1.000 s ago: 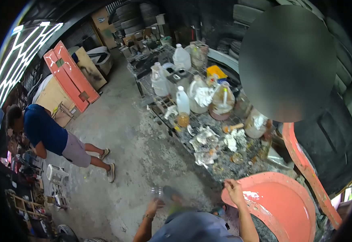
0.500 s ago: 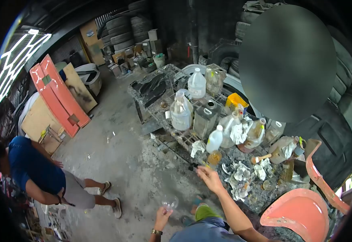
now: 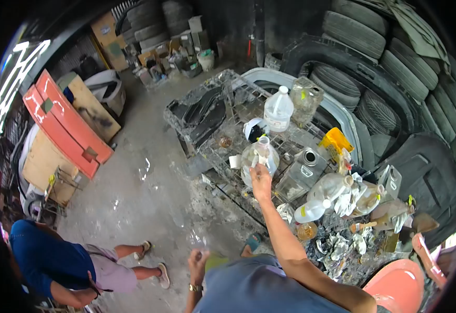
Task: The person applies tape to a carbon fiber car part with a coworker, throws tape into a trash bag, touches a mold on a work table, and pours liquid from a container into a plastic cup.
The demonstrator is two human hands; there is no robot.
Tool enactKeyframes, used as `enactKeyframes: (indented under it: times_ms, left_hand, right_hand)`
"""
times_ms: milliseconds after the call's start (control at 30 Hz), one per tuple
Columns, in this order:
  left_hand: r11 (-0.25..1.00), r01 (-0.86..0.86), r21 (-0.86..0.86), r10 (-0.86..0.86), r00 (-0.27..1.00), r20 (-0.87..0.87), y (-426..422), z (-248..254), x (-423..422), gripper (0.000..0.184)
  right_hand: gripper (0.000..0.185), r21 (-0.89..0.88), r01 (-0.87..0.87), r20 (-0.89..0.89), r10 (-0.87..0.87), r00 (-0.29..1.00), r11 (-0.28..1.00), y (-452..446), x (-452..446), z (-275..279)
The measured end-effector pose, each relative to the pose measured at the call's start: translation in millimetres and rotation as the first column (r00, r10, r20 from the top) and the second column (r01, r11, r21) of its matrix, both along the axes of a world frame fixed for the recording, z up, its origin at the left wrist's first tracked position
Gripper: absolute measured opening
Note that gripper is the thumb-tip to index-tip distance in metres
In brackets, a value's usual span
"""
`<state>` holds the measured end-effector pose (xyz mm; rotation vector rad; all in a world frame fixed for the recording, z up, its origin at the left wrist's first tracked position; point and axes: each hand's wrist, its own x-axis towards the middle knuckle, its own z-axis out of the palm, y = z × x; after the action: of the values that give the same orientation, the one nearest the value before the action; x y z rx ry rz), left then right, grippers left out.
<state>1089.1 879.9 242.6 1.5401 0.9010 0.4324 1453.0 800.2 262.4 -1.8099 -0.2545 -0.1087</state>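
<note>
My right hand reaches over the cluttered metal rack, its fingers closed at the handle of a clear plastic jug with an open neck. The jug stands on the rack. My left hand is low over the floor, closed around a clear plastic cup that is hard to see against the concrete. Next to the gripped jug are another plastic jug with a white cap and a rectangular metal can. A white bottle leans nearer me, beside a small jar of amber liquid.
Crumpled paper, a brush and stained jugs crowd the bench's near right. Salmon-coloured panels lie beyond them. A person in a blue shirt stands at left. Tires are stacked behind.
My right hand has moved from the bench's near edge up and away to the jug's handle. My left hand still holds the cup. The view has shifted, and the blurred patch is gone.
</note>
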Motion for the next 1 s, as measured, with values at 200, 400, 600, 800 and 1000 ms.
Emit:
enactKeyframes:
  times_ms: [200,400,600,800,1000]
  left_hand:
    - [0.96,0.279,0.035,-0.281,0.959,0.037,83,2,109,0.023]
    - [0.844,0.529,0.088,-0.535,0.842,0.072,162,1,221,0.03]
    - [0.663,0.729,0.171,-0.745,0.663,0.064,235,-7,316,0.033]
    - [0.503,0.82,0.274,-0.863,0.491,0.118,256,-28,390,0.038]
    - [0.447,0.742,0.499,-0.887,0.441,0.138,246,-46,412,0.035]
  right_hand:
    - [0.03,0.01,0.115,-0.025,-0.114,0.993,0.993,31,14,-2]
    - [0.027,-0.162,0.34,-0.02,-0.348,0.937,0.926,38,23,-12]
    - [0.023,-0.041,0.478,-0.017,-0.479,0.877,0.877,39,-4,55]
    - [0.022,-0.41,0.416,-0.041,-0.472,0.881,0.812,42,-7,156]
    - [0.017,-0.832,-0.01,-0.108,-0.144,0.984,0.555,74,10,169]
